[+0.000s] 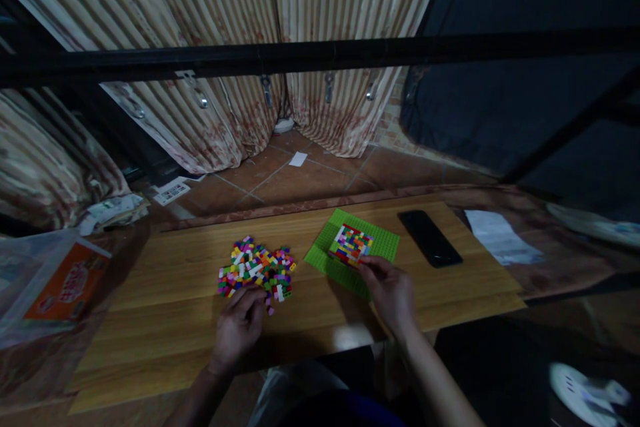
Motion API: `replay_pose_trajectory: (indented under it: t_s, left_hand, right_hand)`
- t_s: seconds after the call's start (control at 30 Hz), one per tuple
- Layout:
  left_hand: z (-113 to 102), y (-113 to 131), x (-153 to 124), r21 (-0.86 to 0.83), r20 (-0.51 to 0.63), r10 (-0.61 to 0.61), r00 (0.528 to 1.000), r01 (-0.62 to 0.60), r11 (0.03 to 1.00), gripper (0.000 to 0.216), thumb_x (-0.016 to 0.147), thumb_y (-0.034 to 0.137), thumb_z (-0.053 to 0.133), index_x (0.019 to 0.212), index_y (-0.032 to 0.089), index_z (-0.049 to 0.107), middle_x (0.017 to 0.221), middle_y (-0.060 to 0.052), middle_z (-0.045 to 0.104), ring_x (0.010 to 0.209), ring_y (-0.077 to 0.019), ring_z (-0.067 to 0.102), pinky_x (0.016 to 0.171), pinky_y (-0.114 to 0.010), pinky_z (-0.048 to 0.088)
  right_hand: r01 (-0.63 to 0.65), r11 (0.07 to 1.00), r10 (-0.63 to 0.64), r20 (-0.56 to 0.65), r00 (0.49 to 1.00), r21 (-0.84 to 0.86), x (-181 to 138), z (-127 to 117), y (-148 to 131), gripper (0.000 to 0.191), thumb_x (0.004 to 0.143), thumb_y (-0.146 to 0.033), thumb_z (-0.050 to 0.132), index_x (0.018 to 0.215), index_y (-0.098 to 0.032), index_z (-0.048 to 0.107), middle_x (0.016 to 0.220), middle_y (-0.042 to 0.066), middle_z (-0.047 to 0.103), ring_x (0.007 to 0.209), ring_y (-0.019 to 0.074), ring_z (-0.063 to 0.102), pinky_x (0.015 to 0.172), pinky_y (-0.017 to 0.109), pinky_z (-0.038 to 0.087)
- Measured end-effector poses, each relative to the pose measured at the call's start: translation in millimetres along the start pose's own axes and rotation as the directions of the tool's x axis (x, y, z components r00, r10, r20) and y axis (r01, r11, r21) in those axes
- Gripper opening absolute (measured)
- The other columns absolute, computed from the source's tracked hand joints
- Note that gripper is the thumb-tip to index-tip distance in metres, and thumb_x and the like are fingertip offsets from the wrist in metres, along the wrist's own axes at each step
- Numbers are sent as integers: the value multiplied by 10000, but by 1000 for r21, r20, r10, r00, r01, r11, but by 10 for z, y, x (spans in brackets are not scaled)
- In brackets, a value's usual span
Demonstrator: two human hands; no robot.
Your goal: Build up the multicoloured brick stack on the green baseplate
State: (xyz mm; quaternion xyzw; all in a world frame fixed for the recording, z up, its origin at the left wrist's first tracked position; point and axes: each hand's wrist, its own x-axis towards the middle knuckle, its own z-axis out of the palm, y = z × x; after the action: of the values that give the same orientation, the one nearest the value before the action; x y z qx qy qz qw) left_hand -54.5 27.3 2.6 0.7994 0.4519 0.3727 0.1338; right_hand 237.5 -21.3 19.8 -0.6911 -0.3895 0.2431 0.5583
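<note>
A loose heap of small multicoloured toy bricks [255,267] lies on the left half of the wooden board. My left hand [241,320] is at the near edge of this heap, fingers curled together; whatever they may hold is hidden. To the right lies a green studded baseplate [320,250], turned at an angle. On its middle sits a block of tightly set coloured bricks [351,242]. My right hand [393,290] reaches over the plate's near right side. Its thumb and forefinger are pinched at the near right corner of the set bricks, and anything between them is too small to make out.
A black phone [430,238] lies right of the baseplate on the wooden board [165,293]. White paper [500,235] is beyond the board's right end. At the left stands a clear plastic container [30,287] with an orange label. A dark horizontal bar [320,57] crosses before the curtains.
</note>
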Motion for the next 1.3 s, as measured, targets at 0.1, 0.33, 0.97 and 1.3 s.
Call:
replay_pose_trajectory:
  t_s: [0.1, 0.33, 0.97, 1.3]
  left_hand:
    - [1, 5, 2, 3, 8, -8, 1000, 8, 1000, 161, 890, 238, 507, 869, 222, 665, 872, -29, 700, 827, -151, 680, 725, -236, 548]
    - [-9, 17, 10, -8, 2, -10, 1000, 10, 1000, 159, 883, 244, 518, 852, 214, 671, 868, -32, 706, 799, -149, 680, 730, -239, 552]
    - [-6, 32, 20, -1, 9, -30, 1000, 30, 1000, 169, 880, 246, 502, 845, 224, 665, 850, -27, 704, 782, -145, 680, 717, -234, 553]
    - [-14, 64, 22, 7, 26, -60, 998, 60, 998, 178, 882, 251, 492, 838, 225, 663, 843, -27, 700, 776, -149, 674, 725, -244, 552]
  right_hand:
    - [43, 991, -51, -59, 997, -127, 146, -117, 13, 271, 801, -402, 609, 896, -175, 724, 854, 94, 757, 745, 238, 705, 683, 338, 546]
    - [217, 861, -265, -42, 963, -460, 358, -38, 9, 305, 852, -324, 489, 895, -159, 742, 900, 129, 742, 796, 247, 681, 754, 374, 511]
    - [27, 996, -36, -113, 993, -81, 410, -53, 190, 424, 740, -479, 683, 999, -144, 717, 796, 81, 731, 680, 210, 647, 629, 327, 502]
    - [-72, 994, 83, -148, 986, 79, 517, 32, 267, 445, 713, -491, 701, 978, -134, 713, 894, 103, 737, 763, 222, 672, 705, 363, 530]
